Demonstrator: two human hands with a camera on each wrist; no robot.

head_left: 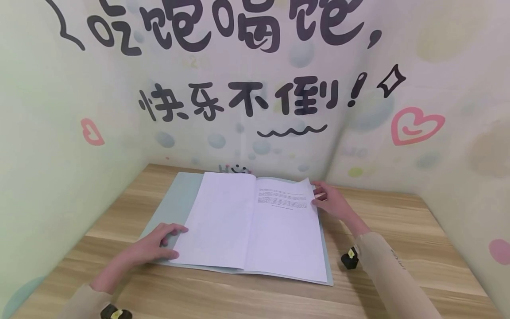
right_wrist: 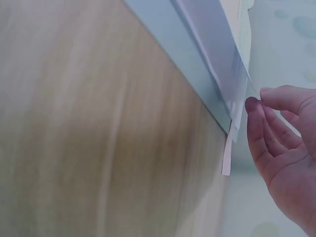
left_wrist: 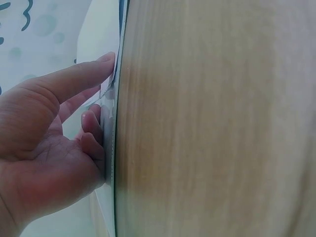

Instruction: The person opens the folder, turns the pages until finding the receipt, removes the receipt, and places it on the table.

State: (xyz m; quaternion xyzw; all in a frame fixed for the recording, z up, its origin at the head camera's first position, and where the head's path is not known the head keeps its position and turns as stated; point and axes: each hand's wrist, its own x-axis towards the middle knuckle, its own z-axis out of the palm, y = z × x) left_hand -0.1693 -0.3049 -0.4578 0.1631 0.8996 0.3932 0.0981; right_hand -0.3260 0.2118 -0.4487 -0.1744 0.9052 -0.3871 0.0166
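Observation:
A booklet of white pages with a pale blue cover [head_left: 184, 190] lies spread on the wooden table. Its left page [head_left: 223, 212] looks blank, while the right page [head_left: 287, 243] carries a few lines of small print near the top. My right hand [head_left: 334, 204] pinches the upper right corner of the right page between thumb and fingertip, and that corner is bent up; the right wrist view shows the thin sheet rising to these fingertips [right_wrist: 253, 104]. At the booklet's lower left, my left hand [head_left: 153, 244] rests with thumb and index finger touching the left page's edge, its other fingers loosely bent.
The table [head_left: 191, 292] has wood grain and meets light walls at the back and sides. Large black characters [head_left: 243, 99] and a pink heart [head_left: 416, 126] decorate the walls. Each wrist wears a black device; the right one [head_left: 350, 258] hangs beside the sleeve.

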